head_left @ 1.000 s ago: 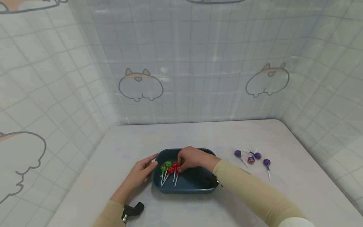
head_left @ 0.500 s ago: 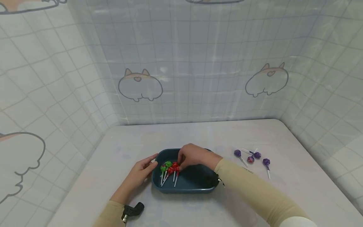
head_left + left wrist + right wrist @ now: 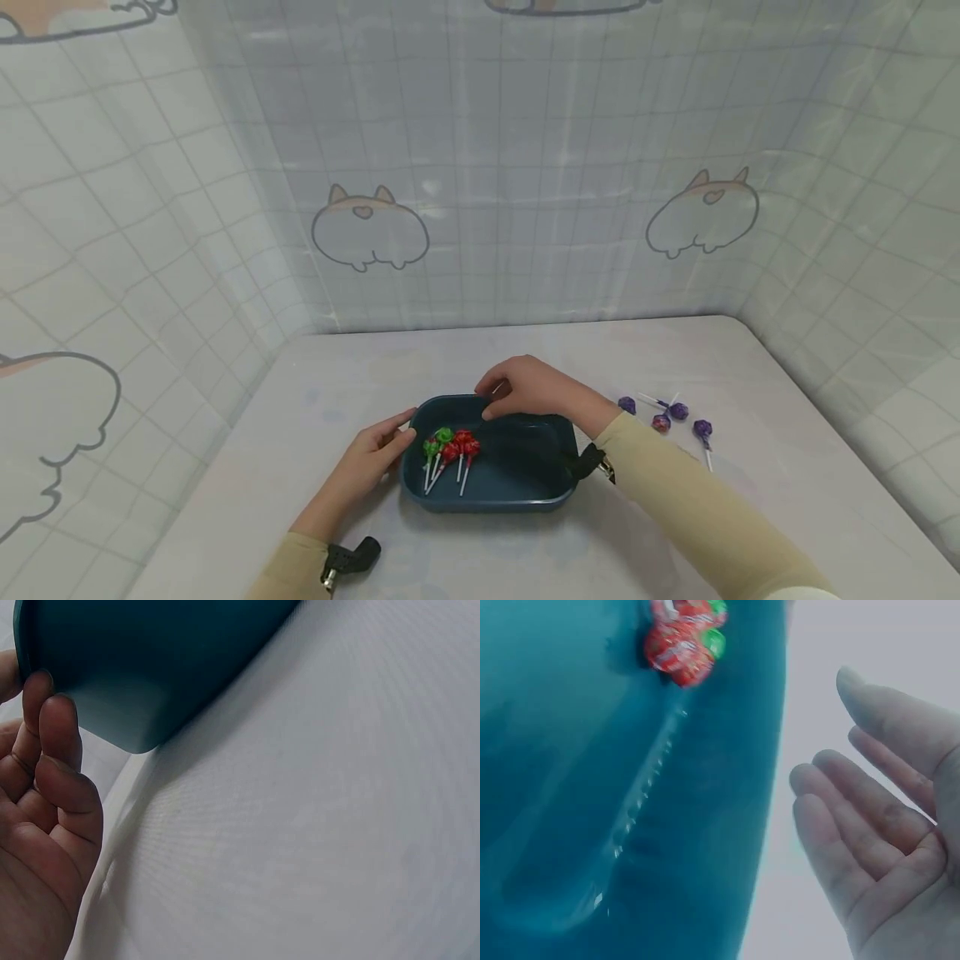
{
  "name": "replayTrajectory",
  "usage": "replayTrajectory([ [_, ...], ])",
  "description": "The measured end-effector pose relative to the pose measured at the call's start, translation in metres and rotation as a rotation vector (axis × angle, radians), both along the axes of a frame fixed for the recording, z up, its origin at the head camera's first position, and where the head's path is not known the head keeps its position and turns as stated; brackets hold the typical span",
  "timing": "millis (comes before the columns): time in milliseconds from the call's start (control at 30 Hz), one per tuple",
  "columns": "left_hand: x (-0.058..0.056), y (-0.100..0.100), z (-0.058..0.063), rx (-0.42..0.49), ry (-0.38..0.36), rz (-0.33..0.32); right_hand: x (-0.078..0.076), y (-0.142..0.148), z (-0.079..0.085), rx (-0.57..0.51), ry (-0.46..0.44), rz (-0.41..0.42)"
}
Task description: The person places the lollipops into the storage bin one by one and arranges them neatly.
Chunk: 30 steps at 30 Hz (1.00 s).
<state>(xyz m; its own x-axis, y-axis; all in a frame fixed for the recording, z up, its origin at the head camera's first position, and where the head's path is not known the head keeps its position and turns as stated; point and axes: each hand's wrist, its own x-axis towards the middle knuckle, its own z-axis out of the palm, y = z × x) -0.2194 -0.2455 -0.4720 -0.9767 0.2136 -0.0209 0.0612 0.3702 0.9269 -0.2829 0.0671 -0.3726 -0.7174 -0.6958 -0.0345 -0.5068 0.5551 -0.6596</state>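
White sheets printed with a grey grid (image 3: 517, 275) hang behind and on both sides of a pale table with faint pastel blotches (image 3: 360, 367); five grey-outlined cartoon animals (image 3: 370, 237) show on them, three cut off by the picture's edges. One dark teal, round-cornered rectangular tray (image 3: 517, 471) sits on the table. Five wrapped lollipops on white sticks lie bunched in its left part: two green lollipops (image 3: 444, 435) and three red lollipops (image 3: 450, 452), sticks toward the near side. Four more lie loose on the table, to the right of the tray: three purple lollipops (image 3: 702, 428) and one red-and-purple lollipop (image 3: 661, 423). Printing on the red wrappers is too blurred to read. A person's left hand (image 3: 367, 454) touches the tray's left end, its fingers loosely extended. The right hand (image 3: 536, 387) is above the tray's far rim, thumb and fingers spread apart, holding nothing. Both arms wear beige sleeves (image 3: 675, 492), and two black wrist devices (image 3: 356, 554) show, one at each wrist.
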Motion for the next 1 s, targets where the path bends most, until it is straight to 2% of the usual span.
replayTrajectory([
  [133,0.000,0.000,0.001,-0.007,0.009,0.006,0.002,0.016,0.005,-0.062,-0.001,-0.061],
  [267,0.000,0.000,0.001,-0.008,0.016,0.003,0.004,0.031,0.006,-0.076,0.013,-0.104],
  [500,-0.002,0.000,-0.002,-0.003,0.018,-0.021,0.005,0.058,0.002,-0.130,0.018,-0.173],
  [833,-0.002,0.000,-0.001,-0.011,0.013,-0.001,0.006,0.090,-0.007,-0.195,-0.012,-0.302],
  [1000,-0.003,0.000,-0.003,-0.010,0.025,-0.020,0.010,0.109,-0.014,-0.190,-0.016,-0.377],
])
